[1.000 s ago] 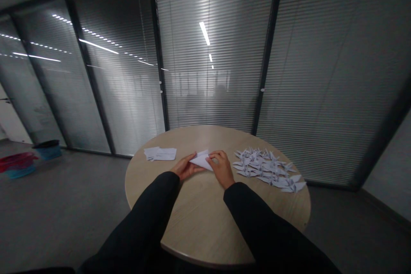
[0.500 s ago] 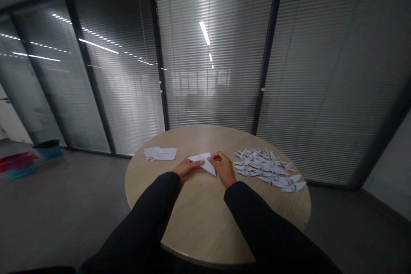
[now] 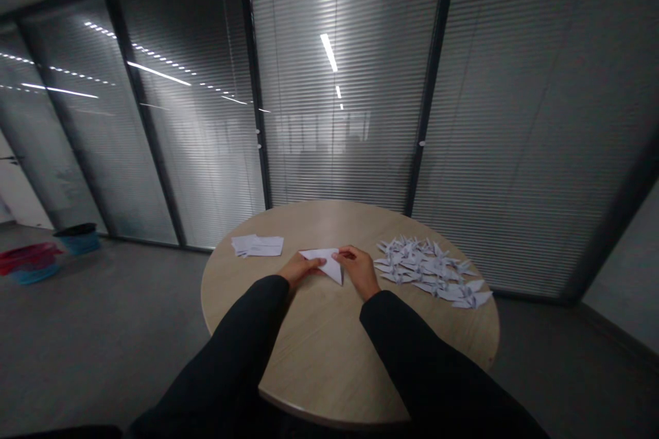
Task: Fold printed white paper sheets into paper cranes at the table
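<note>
Between my hands is a folded piece of white paper (image 3: 329, 267), roughly a triangle with one point hanging down toward me. My left hand (image 3: 301, 270) pinches its left side, the thumb lying on top and the other fingers mostly hidden below. At the paper's upper right corner, my right hand (image 3: 359, 267) grips the edge between thumb and fingertips. Just right of that hand lie many folded white paper cranes (image 3: 422, 266), crowded together on the table. Some flat white paper sheets (image 3: 265, 246) rest in a loose stack beyond my left hand.
The round wooden table (image 3: 329, 357) stands before a glass partition (image 3: 340, 171) with blinds. On the floor at far left are a tub with a red covering (image 3: 31, 257) and a blue tub with a dark rim (image 3: 79, 240).
The folded paper has turned slightly, its lower point swinging left and its top edge now more level. My right hand has shifted a little with it; both hands keep hold.
</note>
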A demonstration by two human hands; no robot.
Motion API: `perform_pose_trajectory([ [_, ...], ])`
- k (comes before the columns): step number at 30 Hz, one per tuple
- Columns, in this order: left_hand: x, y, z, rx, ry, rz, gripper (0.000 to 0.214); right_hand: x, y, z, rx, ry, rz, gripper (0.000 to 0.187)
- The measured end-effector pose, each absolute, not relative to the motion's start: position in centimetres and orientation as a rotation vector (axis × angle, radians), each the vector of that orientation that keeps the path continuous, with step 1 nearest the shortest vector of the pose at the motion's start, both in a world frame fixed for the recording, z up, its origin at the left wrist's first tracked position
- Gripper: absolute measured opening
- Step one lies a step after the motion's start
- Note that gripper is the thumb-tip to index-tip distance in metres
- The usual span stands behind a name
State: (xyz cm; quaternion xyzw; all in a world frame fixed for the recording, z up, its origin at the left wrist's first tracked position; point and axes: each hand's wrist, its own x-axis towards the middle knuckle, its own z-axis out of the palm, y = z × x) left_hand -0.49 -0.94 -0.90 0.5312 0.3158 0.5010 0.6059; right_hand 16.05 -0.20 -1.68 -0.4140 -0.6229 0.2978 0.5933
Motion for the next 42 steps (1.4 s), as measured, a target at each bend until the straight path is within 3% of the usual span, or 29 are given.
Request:
perform_pose_trajectory([
  [24,-0.5,-0.7,-1.0,1.253,0.729,1.161,0.032,16.1,-0.3,-1.4,-0.9,-1.377,0.798,0.026],
  [42,-1.5,0.4,-0.5,1.118,0.871,1.525,0.027,16.4,-0.1,-1.3,-0.954,-1.274,0.778,0.025],
])
